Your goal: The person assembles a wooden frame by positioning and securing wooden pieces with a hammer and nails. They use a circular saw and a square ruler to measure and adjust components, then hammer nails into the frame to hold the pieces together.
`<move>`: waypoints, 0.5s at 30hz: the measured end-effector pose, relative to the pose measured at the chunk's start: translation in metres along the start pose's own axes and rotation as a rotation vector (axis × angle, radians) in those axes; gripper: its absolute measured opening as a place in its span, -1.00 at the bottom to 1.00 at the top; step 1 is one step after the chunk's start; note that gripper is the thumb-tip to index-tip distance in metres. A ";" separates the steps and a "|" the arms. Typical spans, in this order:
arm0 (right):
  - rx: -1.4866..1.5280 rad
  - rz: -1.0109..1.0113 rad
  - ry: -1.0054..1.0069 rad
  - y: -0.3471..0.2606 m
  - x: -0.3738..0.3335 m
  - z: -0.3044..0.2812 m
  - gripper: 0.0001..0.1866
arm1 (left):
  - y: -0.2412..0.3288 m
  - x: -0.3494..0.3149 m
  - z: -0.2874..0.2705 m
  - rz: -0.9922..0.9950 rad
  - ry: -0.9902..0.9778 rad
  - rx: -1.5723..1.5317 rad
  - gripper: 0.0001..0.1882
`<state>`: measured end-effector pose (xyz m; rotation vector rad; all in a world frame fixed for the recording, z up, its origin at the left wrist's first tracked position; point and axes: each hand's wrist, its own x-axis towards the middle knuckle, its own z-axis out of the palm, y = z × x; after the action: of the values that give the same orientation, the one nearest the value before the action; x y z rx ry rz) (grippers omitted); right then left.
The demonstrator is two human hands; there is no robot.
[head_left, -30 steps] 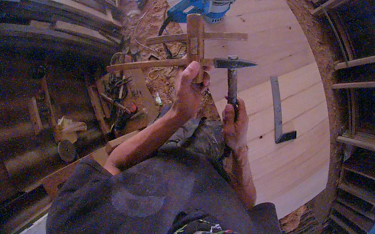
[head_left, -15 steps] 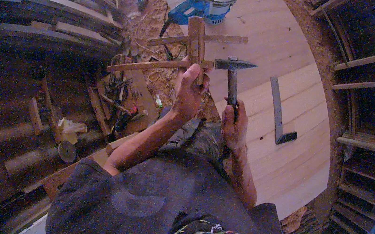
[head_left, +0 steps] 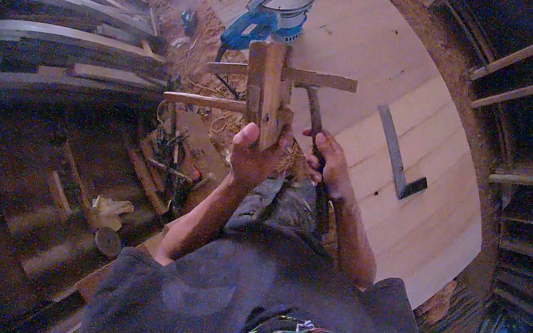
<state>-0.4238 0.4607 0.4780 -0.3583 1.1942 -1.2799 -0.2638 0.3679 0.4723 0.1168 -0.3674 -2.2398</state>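
My left hand grips the lower end of a wooden marking gauge, its block held upright in front of me. Two thin wooden bars pass crosswise through the block, one above the other; the lower bar sticks out mostly to the left. Wrapped around a hammer's handle, my right hand is close by on the right. The hammer's head is largely hidden behind the upper bar's right part. On the pale board to the right lies a try square with a metal blade and dark stock.
A blue power tool with a round metal base stands on the far part of the wide wooden board. Stacked timber fills the left. Sawdust and cords lie beyond my left hand. Wooden racks line the right side.
The marking gauge has tipped and turned, showing more of its block, and come slightly nearer me. The hammer's head has moved left and up, from beside the lower bar to behind the upper one.
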 end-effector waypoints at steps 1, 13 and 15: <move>-0.040 -0.002 -0.035 -0.008 -0.007 0.009 -0.60 | -0.001 -0.004 -0.019 -0.033 0.026 0.043 -0.30; -0.018 -0.019 -0.127 0.004 -0.011 0.005 -0.59 | 0.017 -0.025 0.002 0.005 0.196 0.008 -0.12; 0.035 -0.026 -0.101 0.005 -0.010 -0.001 -0.59 | 0.013 -0.026 0.014 0.013 0.120 -0.084 -0.11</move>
<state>-0.4202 0.4717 0.4787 -0.4094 1.0839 -1.2890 -0.2402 0.3831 0.4882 0.2027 -0.2087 -2.2197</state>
